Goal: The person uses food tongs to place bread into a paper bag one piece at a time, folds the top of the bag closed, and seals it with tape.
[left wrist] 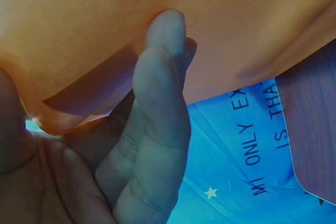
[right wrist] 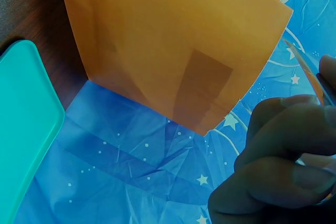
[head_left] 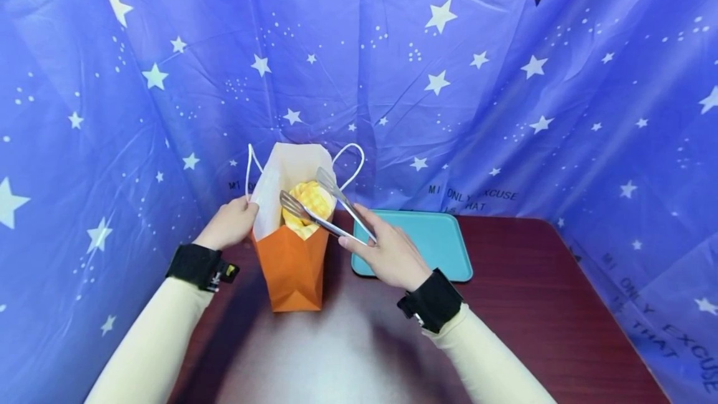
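Note:
An orange paper bag (head_left: 291, 267) with a white inside and white cord handles stands upright on the table. My left hand (head_left: 231, 224) pinches its left rim; in the left wrist view the fingers (left wrist: 163, 93) lie along the orange outside. With my right hand (head_left: 392, 251) I grip metal tongs (head_left: 356, 214). The tongs' two ends reach into the bag's mouth, spread on either side of a yellow, bread-like item (head_left: 308, 201). The lower part of that item is hidden by the bag's front.
To the right of the bag lies a turquoise tray (head_left: 432, 242), partly behind my right hand. The dark red-brown table (head_left: 527, 304) ends at a blue star-patterned curtain (head_left: 392, 80) behind and at the sides.

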Demonstrator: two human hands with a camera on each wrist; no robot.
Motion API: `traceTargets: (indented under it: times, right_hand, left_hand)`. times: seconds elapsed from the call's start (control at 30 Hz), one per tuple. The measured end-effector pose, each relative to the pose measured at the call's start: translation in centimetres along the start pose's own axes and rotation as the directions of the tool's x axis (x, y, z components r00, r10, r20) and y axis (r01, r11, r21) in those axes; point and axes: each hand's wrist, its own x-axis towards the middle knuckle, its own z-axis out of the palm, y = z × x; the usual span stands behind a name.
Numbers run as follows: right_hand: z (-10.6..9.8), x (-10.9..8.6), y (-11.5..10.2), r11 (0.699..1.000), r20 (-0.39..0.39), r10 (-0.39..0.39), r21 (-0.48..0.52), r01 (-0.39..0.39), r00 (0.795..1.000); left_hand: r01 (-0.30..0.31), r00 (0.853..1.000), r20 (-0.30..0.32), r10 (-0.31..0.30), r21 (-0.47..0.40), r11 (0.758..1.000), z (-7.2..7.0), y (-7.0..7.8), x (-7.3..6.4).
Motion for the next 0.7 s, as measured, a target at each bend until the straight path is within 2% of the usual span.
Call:
traceTargets:
  times: [0.27,0.7]
  right_hand:
    - [-0.5,-1.1,0.2,1.0,0.001,-0.014,0.006,0.014,1.0]
    - [-1.5,-2.8,1.3,0.999,-0.007,0.028,0.038,-0.027,1.0]
  left_hand:
    - [-0.014,1.0,-0.006,0.014,0.023,1.0,0.1,0.0,0.1]
    - [-0.039,0.999,-0.019,0.041,0.09,0.995,0.0,0.3,0.0]
